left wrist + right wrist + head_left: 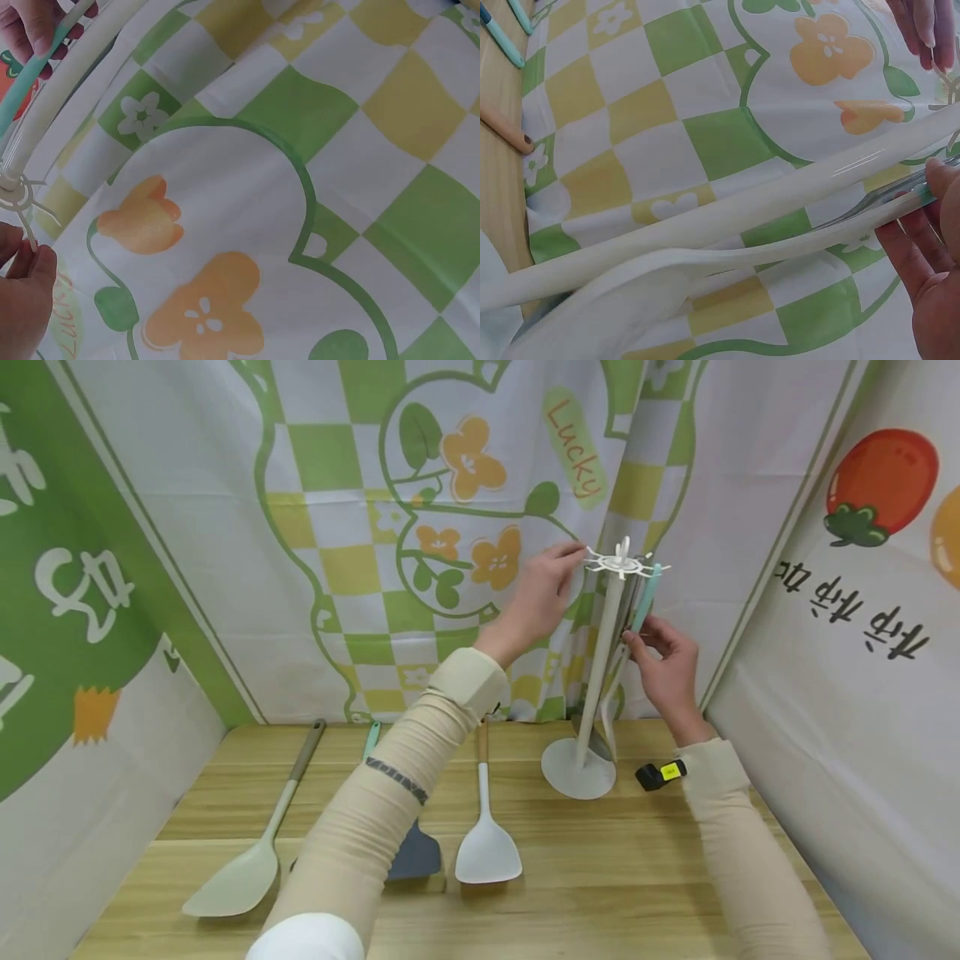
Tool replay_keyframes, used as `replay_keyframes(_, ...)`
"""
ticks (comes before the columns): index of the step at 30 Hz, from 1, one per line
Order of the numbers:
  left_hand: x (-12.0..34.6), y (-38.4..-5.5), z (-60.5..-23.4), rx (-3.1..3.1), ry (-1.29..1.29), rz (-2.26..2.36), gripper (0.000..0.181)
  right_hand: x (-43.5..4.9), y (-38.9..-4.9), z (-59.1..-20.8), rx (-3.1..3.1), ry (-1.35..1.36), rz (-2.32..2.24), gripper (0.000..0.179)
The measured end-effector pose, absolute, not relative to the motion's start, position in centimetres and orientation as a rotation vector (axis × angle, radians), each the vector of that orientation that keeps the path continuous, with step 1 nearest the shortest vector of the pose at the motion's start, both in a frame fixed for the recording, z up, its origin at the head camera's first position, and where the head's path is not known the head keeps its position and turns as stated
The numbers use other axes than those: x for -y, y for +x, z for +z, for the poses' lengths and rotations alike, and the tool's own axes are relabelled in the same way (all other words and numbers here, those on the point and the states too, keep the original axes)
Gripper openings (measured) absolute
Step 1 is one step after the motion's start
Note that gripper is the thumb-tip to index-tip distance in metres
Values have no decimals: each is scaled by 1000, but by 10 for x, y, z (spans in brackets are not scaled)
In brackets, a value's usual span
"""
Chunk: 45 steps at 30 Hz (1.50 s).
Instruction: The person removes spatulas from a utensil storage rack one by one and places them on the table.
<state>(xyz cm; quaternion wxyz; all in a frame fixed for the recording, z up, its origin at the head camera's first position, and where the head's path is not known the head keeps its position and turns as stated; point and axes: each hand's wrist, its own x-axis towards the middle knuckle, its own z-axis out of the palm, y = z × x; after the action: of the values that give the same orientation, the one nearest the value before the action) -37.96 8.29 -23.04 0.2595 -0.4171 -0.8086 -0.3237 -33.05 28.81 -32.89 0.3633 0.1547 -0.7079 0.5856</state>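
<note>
A white utensil rack (601, 668) stands upright on a round base, with a ring of hooks at its top. My left hand (536, 597) pinches the tip of one hook (27, 229) on the rack's left side. On the other side, my right hand (667, 664) pinches a turquoise-handled white utensil (780, 246) by its handle, beside the pole. Its broad head points down; whether it is a spoon or a turner I cannot tell. The handle's top is at the hooks; whether it hangs there is unclear. Behind it, a metal utensil (881, 196) is partly hidden at the pole.
On the wooden table (570, 893) lie a beige turner (243, 872), a dark turner (420, 852) partly hidden by my left sleeve, and a white turner (487, 852) with a wooden handle end. A patterned curtain (322, 460) hangs behind the rack.
</note>
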Motion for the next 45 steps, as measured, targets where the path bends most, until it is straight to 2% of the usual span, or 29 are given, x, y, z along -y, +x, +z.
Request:
replay_keyframes(18,-92,-373,-231,2197,-1021,-690,39,-298,-348,-343,1760,388,1520,30)
replay_keyframes(29,-99,-367,-228,2337,-904,-430,40,-288,-337,-327,1750,383,1531,28)
replay_keyframes(33,-101,-368,-228,2332,-893,-418,37,-285,-330,-320,1742,401,1523,28)
replay_keyframes(45,-103,-368,-227,2311,-833,-474,41,-299,-348,-335,1727,367,1511,30)
